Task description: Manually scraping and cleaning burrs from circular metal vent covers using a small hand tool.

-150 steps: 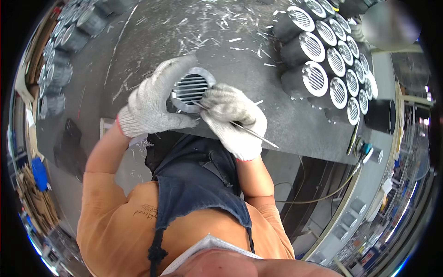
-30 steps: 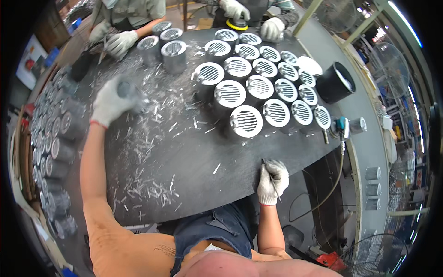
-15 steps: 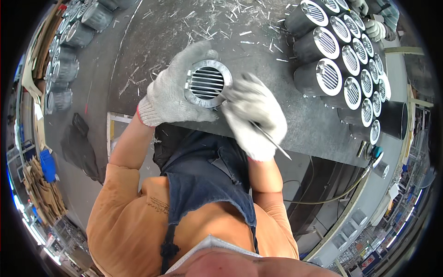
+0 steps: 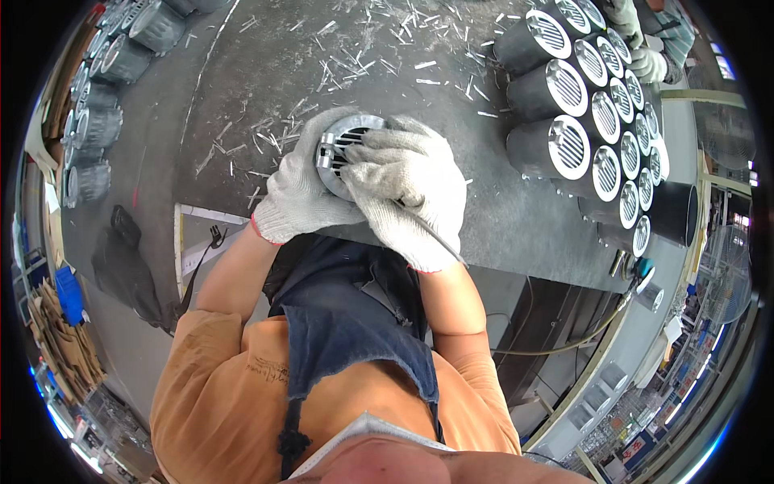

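Both my hands wear whitish knit gloves. My left hand [image 4: 305,181] is closed round the side of a round metal part with a slatted grille face [image 4: 329,155], a small lug on its rim. Over the grille's right half lies my right hand [image 4: 407,181], its fingers bent onto the slats and hiding them. A thin metal rod-like tool [image 4: 431,232] runs through my right fist, its tail sticking out toward my wrist. The tool's working tip is hidden under the fingers.
Dark cylinders with slatted metal ends [image 4: 568,147] are stacked at the right, near another person's gloved hand [image 4: 647,64]. Metal slivers [image 4: 343,73] litter the grey table [image 4: 484,226]. Similar metal parts [image 4: 90,129] line the left side. An air tool with hose [image 4: 641,270] sits at the right edge.
My right hand has moved left and onto the grille, covering much of it. The metal part has turned and tilted in my left hand. The rod swung with my right hand.
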